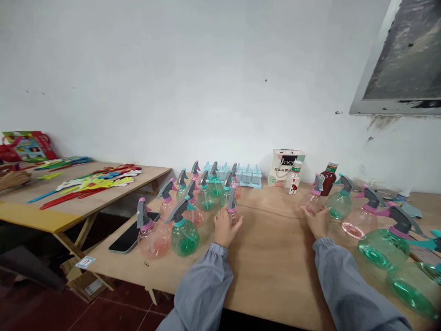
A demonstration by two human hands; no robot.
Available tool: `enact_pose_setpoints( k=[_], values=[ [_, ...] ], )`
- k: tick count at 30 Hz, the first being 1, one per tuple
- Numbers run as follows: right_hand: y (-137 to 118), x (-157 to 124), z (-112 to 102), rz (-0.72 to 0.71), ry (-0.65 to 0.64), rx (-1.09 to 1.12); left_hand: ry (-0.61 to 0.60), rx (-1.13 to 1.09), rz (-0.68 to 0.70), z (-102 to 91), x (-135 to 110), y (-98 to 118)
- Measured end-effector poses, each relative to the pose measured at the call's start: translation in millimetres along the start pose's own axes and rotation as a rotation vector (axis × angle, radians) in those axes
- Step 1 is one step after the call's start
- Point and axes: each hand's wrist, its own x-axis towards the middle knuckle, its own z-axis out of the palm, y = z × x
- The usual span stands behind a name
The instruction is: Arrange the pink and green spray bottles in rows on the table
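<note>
My left hand (226,227) is wrapped round a small pink spray bottle (234,215) with a grey trigger head, at the edge of the left group. Across the table my right hand (316,221) has its fingers closed at the lower part of another pink spray bottle (311,202); the hand partly hides the contact. To the left stand several pink and green bottles, among them a green spray bottle (185,238) and a pink spray bottle (154,240) nearest the front. On the right are more, such as a green-bodied spray bottle (384,248) with a pink collar.
A phone (129,235) lies by the left bottles. Behind are a light-blue popsicle mould (250,177), a paper bag (278,168), a white bottle (294,178) and a brown bottle (329,178). On another table (74,214) lie colourful strips; a person's hand (14,179) rests there.
</note>
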Motion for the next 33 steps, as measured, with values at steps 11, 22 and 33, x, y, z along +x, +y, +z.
enact_pose_setpoints(
  k=[11,22,33],
  values=[
    [-18,-25,-16,0.088,-0.006,0.203,-0.015,-0.167,0.084,-2.1,-1,1],
    [-134,-115,-21,-0.149,-0.609,0.656,-0.302,-0.328,0.227,-0.8,-17,32],
    [-159,-127,-31,0.0,-0.763,0.895,-0.185,-0.409,0.24,-7.3,-19,43]
  ],
)
